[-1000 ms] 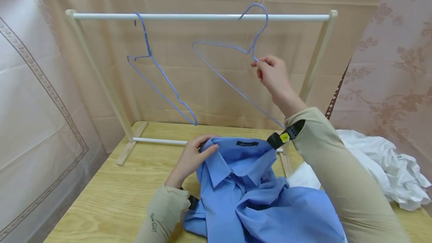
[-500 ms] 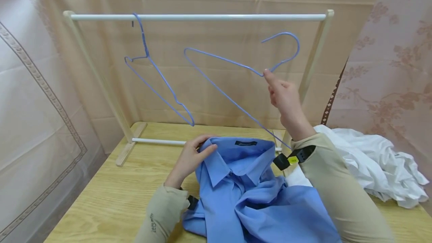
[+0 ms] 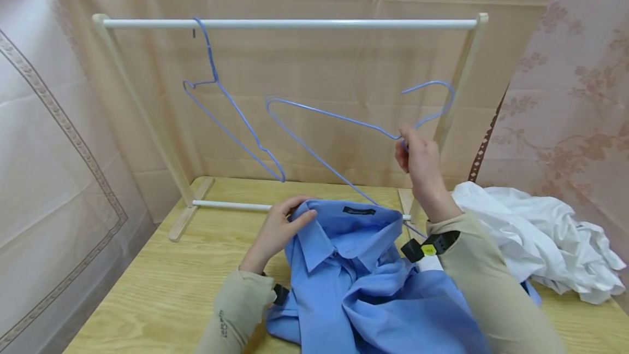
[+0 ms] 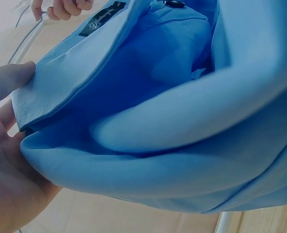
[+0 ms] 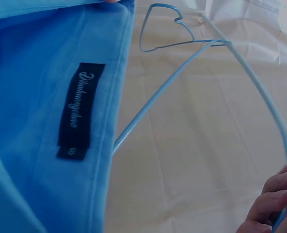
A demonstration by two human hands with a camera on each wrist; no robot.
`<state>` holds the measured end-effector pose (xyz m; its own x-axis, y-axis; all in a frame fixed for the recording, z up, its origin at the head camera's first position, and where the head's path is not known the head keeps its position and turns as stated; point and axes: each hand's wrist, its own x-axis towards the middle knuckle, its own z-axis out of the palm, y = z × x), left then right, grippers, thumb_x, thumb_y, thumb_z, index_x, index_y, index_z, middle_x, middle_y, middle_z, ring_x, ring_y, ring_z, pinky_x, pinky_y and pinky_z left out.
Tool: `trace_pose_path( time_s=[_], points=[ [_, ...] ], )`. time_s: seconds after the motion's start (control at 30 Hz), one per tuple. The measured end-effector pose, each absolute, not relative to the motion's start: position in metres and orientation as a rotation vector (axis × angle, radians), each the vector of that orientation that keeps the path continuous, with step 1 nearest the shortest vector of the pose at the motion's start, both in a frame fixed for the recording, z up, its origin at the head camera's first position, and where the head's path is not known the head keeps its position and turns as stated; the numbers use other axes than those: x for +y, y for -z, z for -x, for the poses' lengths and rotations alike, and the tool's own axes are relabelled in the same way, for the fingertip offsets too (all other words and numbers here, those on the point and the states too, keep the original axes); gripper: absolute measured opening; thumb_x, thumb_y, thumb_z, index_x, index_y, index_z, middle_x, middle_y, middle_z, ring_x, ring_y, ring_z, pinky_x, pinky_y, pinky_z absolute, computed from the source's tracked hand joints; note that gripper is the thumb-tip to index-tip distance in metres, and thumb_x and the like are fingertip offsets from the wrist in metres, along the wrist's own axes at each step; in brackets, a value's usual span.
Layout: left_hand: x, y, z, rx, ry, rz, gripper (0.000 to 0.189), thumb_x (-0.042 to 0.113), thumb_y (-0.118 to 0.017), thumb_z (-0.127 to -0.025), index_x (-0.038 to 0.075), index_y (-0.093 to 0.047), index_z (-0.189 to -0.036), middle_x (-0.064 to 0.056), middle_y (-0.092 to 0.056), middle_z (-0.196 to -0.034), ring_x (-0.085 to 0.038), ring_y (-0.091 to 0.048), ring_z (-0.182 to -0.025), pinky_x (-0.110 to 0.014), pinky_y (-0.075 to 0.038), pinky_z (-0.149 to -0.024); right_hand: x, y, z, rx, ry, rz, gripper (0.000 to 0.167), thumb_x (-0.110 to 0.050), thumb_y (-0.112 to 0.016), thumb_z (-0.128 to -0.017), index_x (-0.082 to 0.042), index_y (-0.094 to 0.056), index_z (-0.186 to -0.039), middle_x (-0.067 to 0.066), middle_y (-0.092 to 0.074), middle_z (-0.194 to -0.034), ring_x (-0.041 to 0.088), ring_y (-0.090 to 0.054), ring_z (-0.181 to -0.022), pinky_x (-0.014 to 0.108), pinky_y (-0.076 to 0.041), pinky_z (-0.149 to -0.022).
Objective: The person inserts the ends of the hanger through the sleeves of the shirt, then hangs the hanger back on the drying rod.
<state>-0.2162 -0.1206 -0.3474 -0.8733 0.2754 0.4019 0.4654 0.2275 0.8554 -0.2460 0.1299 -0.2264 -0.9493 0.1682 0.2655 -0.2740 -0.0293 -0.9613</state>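
A blue collared shirt [image 3: 324, 299] lies bunched at the front of the table, its collar raised. My left hand [image 3: 275, 234] holds the collar at its left side, thumb on the inner face and the other fingers behind. In the left wrist view, the left thumb [image 4: 12, 80] presses on the collar band. To the right and above the shirt, my right hand [image 3: 422, 163] grips a blue wire hanger [image 3: 334, 116] just below its hook. That hanger is tilted, its hook off the rail and its lower end passing behind the collar. A dark label [image 5: 80, 107] shows inside the collar.
A rack with a white top rail [image 3: 314, 24] stands at the back of the wooden table [image 3: 157, 288]. Another blue hanger [image 3: 211, 59] hangs on the rail's left part. Crumpled white cloth [image 3: 550, 239] lies at the right, beside the right forearm.
My right hand has lifted the hanger off the rail and brought it down and to the right, tilting it, its lower end now behind the collar. The left hand and shirt have stayed put.
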Motion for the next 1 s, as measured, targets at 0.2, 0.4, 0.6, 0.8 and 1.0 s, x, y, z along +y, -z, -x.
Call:
trace_pose_path(
  time_s=[0.2,0.4,0.6,0.8,1.0],
  points=[
    [-0.121,0.348,0.216,-2.339,1.729,0.694,0.031,0.032,-0.06,-0.087,0.018,-0.062,-0.115,0.003,-0.061,-0.114,-0.011,-0.057,-0.101,-0.032,-0.046,-0.085,0.132,0.232,0.237,-1.994,-1.96,-0.093,0.042,-0.014,-0.043,-0.09,-0.018,-0.054,-0.049,-0.01,-0.044,-0.043,0.002,-0.037,-0.043,0.016,-0.027,-0.043],
    [-0.121,0.349,0.218,-2.348,1.715,0.685,0.033,0.036,-0.059,-0.087,0.018,-0.062,-0.115,0.002,-0.061,-0.113,-0.012,-0.057,-0.099,-0.034,-0.046,-0.084,0.14,0.235,0.227,-1.89,-2.022,-0.128,0.039,-0.008,-0.037,-0.091,-0.015,-0.057,-0.058,-0.01,-0.052,-0.049,0.004,-0.038,-0.047,0.016,-0.029,-0.05],
    [-0.121,0.348,0.217,-2.355,1.721,0.65,0.033,0.034,-0.059,-0.087,0.02,-0.06,-0.117,0.003,-0.059,-0.117,-0.012,-0.056,-0.102,-0.034,-0.045,-0.087,0.152,0.242,0.216,-1.691,-2.117,-0.124,0.037,-0.01,-0.044,-0.093,-0.013,-0.059,-0.059,-0.008,-0.055,-0.05,0.005,-0.033,-0.044,0.018,-0.02,-0.047],
    [-0.119,0.34,0.212,-2.356,1.747,0.597,0.033,0.021,-0.06,-0.088,0.009,-0.058,-0.119,-0.005,-0.059,-0.118,-0.018,-0.055,-0.105,-0.038,-0.042,-0.09,0.163,0.251,0.204,-1.4,-2.229,-0.131,0.033,-0.016,-0.054,-0.092,-0.007,-0.061,-0.061,-0.002,-0.051,-0.052,0.008,-0.033,-0.048,0.019,-0.022,-0.05],
    [-0.117,0.332,0.205,-2.357,1.749,0.562,0.03,0.021,-0.059,-0.089,0.009,-0.059,-0.117,-0.008,-0.06,-0.115,-0.019,-0.055,-0.102,-0.04,-0.043,-0.089,0.172,0.259,0.194,-1.016,-2.366,-0.234,0.031,-0.01,-0.057,-0.089,0.008,-0.061,-0.064,0.007,-0.047,-0.051,0.012,-0.034,-0.047,0.02,-0.022,-0.048]
  ],
)
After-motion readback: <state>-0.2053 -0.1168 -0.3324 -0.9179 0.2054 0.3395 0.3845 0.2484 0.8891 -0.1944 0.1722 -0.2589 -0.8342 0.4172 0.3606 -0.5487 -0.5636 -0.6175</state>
